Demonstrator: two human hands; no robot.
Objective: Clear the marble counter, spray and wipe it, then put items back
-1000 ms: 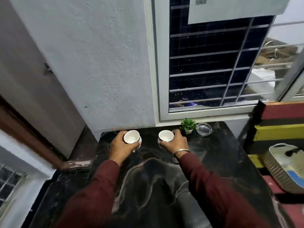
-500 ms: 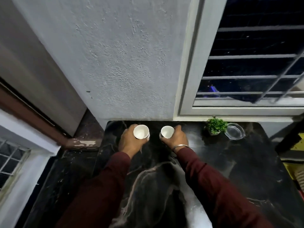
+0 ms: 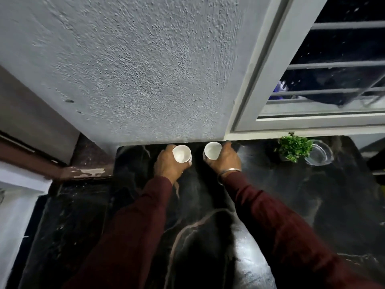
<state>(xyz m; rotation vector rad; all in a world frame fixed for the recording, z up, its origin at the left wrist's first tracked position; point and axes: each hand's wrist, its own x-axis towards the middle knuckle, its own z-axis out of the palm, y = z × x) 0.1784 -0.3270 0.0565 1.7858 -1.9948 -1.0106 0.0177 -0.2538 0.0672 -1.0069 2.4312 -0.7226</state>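
Note:
Two white cups stand side by side at the far edge of the black marble counter (image 3: pixel 291 205), close to the wall. My left hand (image 3: pixel 168 165) grips the left cup (image 3: pixel 181 153). My right hand (image 3: pixel 226 160), with a metal bangle at the wrist, grips the right cup (image 3: pixel 212 150). Both cups are upright with their open mouths showing. I cannot tell whether their bases touch the counter.
A small green potted plant (image 3: pixel 293 147) and a clear glass bowl (image 3: pixel 318 153) sit at the counter's far right, below the barred window (image 3: pixel 333 80). A textured grey wall (image 3: pixel 135 69) rises right behind the cups. A lower dark ledge (image 3: pixel 62 226) lies to the left.
Both hands have carried the cups farther back toward the wall. The view has shifted left and closer, so the plant and bowl now lie farther right.

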